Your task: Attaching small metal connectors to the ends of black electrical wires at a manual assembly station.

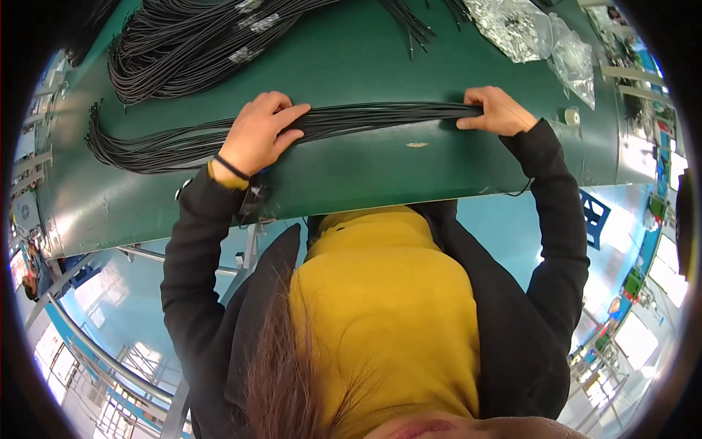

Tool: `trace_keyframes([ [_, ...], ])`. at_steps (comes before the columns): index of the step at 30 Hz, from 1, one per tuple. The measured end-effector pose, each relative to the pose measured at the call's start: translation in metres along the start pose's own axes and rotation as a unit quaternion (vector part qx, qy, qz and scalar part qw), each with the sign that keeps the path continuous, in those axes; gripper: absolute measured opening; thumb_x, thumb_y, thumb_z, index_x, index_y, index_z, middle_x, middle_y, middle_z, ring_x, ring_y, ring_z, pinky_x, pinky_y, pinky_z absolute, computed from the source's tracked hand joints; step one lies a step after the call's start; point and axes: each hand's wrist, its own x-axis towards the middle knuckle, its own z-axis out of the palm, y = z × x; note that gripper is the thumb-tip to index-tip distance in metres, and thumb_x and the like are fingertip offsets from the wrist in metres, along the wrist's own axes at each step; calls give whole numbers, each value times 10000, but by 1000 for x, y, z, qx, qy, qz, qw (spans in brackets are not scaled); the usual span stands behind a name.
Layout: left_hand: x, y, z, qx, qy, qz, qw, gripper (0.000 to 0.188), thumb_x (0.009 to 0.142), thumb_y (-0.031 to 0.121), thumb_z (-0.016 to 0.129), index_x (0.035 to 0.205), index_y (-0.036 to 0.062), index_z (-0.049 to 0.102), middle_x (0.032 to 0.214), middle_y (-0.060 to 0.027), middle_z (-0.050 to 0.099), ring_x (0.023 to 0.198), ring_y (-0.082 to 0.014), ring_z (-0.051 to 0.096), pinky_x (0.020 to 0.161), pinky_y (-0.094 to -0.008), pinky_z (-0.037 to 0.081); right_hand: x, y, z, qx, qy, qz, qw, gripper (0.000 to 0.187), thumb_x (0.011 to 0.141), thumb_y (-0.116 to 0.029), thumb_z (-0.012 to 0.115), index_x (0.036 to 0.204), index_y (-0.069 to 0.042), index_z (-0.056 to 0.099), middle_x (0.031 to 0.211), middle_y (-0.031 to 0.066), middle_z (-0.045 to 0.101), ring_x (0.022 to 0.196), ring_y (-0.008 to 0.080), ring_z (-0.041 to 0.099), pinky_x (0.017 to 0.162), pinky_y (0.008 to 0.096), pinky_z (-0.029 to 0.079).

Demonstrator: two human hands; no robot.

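A bundle of thin black cables (pixel 380 115) lies lengthwise across the green tabletop before me. My left hand (pixel 259 132) is closed over the bundle left of its middle, thumb and fingers on either side. At the right end, my right hand (pixel 497 111) pinches the cables together between thumb and fingers. Past my left hand the strands fan out and curve up toward the far left, ending in small tips. The right ends are hidden inside my right hand.
Larger coils of black cable (pixel 183 51), tied with silvery labels, lie at the back left. Clear plastic bags (pixel 519 29) sit at the back right. A small tape roll (pixel 572 116) stands beyond my right wrist. The green table's (pixel 351 183) near edge runs close to my body.
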Motion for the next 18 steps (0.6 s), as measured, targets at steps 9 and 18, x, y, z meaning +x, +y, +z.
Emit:
trace_keyframes([
  [9, 9, -5, 35, 27, 70, -64, 995, 234, 792, 99, 688, 1022, 63, 658, 878, -92, 535, 821, -268, 534, 718, -340, 456, 10, -106, 78, -150, 314, -318, 882, 280, 692, -169, 720, 917, -59, 592, 946, 68, 577, 870, 261, 560, 713, 377, 453],
  [18, 11, -7, 50, 107, 194, -66, 973, 258, 778, 167, 713, 1007, 84, 632, 861, -80, 544, 819, -270, 538, 704, -352, 454, 38, -98, 105, -225, 332, -209, 892, 201, 766, -265, 677, 873, -107, 615, 817, 54, 571, 752, 257, 565, 649, 379, 464],
])
